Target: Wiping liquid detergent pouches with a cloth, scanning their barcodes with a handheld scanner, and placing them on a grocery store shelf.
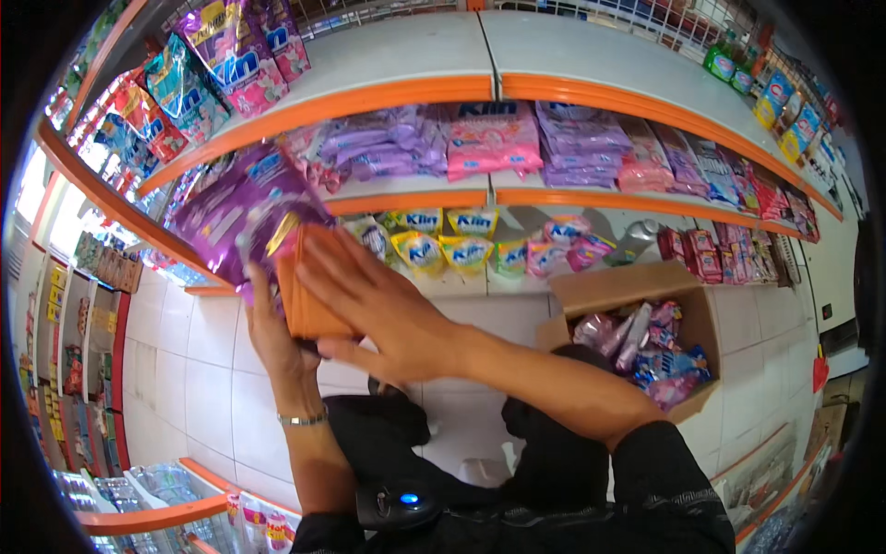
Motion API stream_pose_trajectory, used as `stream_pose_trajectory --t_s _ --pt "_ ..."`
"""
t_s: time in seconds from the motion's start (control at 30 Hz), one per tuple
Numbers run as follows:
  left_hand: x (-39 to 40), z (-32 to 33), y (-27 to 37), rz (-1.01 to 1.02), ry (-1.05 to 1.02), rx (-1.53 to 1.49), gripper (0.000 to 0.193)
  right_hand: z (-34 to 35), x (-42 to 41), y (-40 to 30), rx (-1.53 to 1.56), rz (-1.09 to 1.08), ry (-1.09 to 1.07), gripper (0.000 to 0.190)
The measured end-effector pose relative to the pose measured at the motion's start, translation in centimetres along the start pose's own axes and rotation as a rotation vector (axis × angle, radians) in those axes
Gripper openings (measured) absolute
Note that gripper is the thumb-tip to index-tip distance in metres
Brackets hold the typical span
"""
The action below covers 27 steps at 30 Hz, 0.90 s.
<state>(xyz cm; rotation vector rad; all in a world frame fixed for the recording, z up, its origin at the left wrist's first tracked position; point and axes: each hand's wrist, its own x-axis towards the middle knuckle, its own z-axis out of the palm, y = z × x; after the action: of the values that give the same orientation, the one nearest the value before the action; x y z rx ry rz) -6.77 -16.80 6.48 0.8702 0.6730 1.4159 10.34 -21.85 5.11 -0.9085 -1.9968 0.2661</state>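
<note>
My left hand (273, 332) holds a large purple detergent bag (249, 208) from below, tilted in front of the left end of the shelves. Flat against an orange folded cloth (315, 284) lies my right hand (387, 311), its fingers stretched out, pressing the cloth to the bag's lower right part. A gold-coloured piece shows at the cloth's upper edge. How my left fingers close behind the bag is partly hidden. Behind the bag, purple detergent packs (387, 142) and a pink detergent pack (495, 142) lie stacked on the middle shelf.
An open cardboard box (709, 346) of mixed packs stands on the tiled floor at right. Small pouches (467, 253) stand on the bottom shelf. Orange-edged shelf boards (588, 90) span the front; upright detergent bags (183, 86) stand at upper left. Another rack (86, 332) is at far left.
</note>
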Motion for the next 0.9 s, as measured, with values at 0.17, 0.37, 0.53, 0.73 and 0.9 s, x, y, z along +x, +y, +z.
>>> stream_pose_trajectory --t_s 0.17,0.37,0.53,0.73,0.9 --pt "-2.2 3.2 -2.6 -0.080 -0.074 0.063 0.042 -1.3 0.3 2.5 -0.052 0.002 0.264 0.072" --pt "-1.7 5.0 -2.3 -0.251 -0.240 0.005 0.036 -7.6 -1.0 7.2 0.431 0.257 0.346 0.055" --pt "-0.4 4.5 -2.4 -0.291 -0.275 -0.195 0.040 -16.5 -13.1 11.9 0.162 0.732 -0.009 0.053" --pt "-0.5 3.7 -2.2 -0.312 -0.298 -0.333 0.053 -15.2 -34.1 20.3 -0.845 1.116 0.114 0.056" --pt "-0.4 3.2 -1.9 -0.316 -0.224 -0.281 0.053 -12.0 -37.8 21.8 -0.805 1.428 -0.151 0.066"
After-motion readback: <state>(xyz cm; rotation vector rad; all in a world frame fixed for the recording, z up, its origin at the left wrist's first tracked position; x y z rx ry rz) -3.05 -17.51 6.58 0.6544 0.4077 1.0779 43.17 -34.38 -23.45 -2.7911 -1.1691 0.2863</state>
